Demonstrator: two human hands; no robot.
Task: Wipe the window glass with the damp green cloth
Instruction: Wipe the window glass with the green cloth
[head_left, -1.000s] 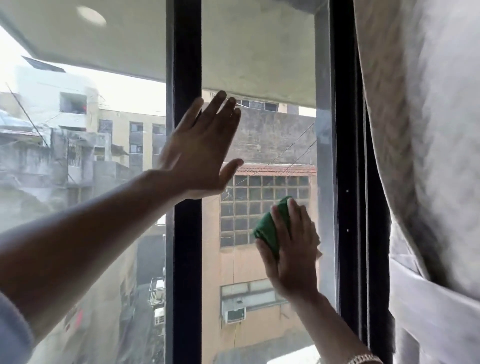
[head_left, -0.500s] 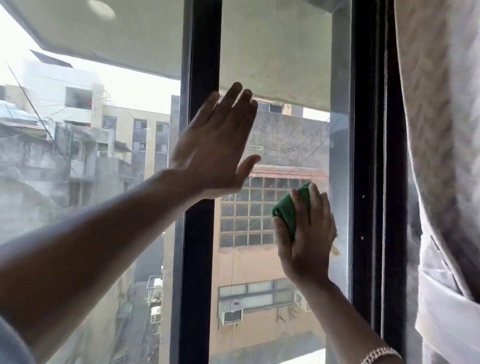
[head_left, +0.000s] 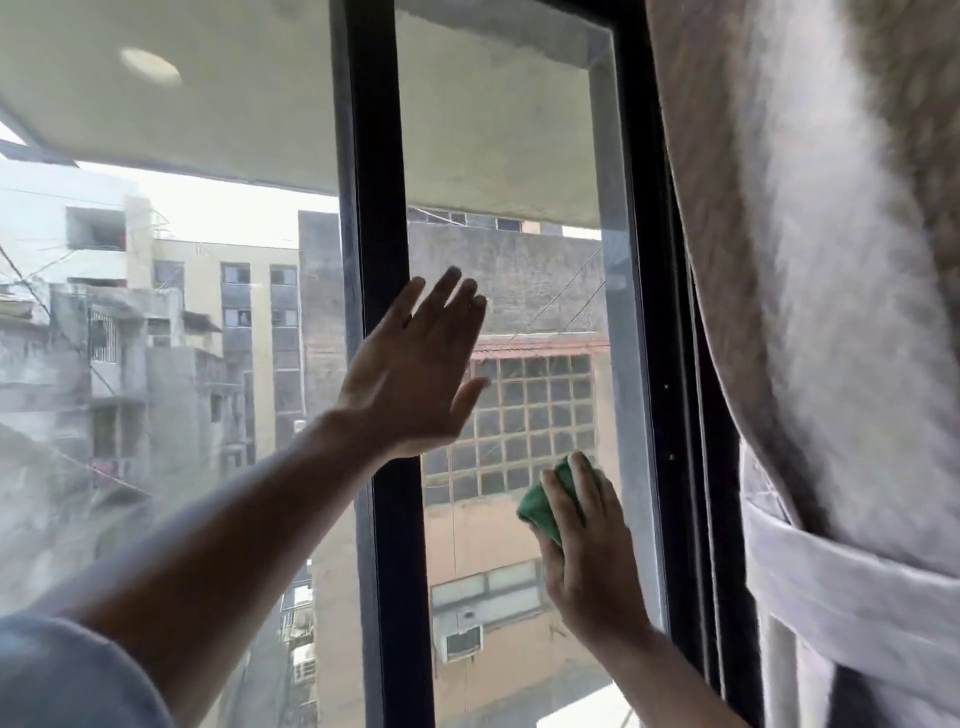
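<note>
One green cloth (head_left: 543, 506) is bunched into a wad and pressed flat against the window glass (head_left: 519, 291), low in the narrow right pane and near that pane's right edge. The right hand (head_left: 584, 551) covers most of it, palm toward the glass, fingers (head_left: 582, 483) close together and curled over the top of the cloth, the thumb along its left side; only the cloth's left and upper edges show past the hand.

Two hands are in view. The left hand (head_left: 415, 374) is spread flat, all five fingers extended and slightly apart, resting against the one dark vertical mullion (head_left: 382, 156) that divides the window, with the fingertips reaching over onto the right pane. It holds nothing. It sits higher than the right hand and well apart from the cloth. The left forearm is bare, and a pale blue sleeve (head_left: 67, 675) shows at the bottom left corner.

Two panes are visible: a wide left one, hazy and streaked, and the narrow right one. A dark frame (head_left: 660, 364) closes the right pane's right side. Just beyond it hangs one grey curtain (head_left: 831, 260), gathered by one white tie-back band (head_left: 852, 587). Through the glass stand several buildings.
</note>
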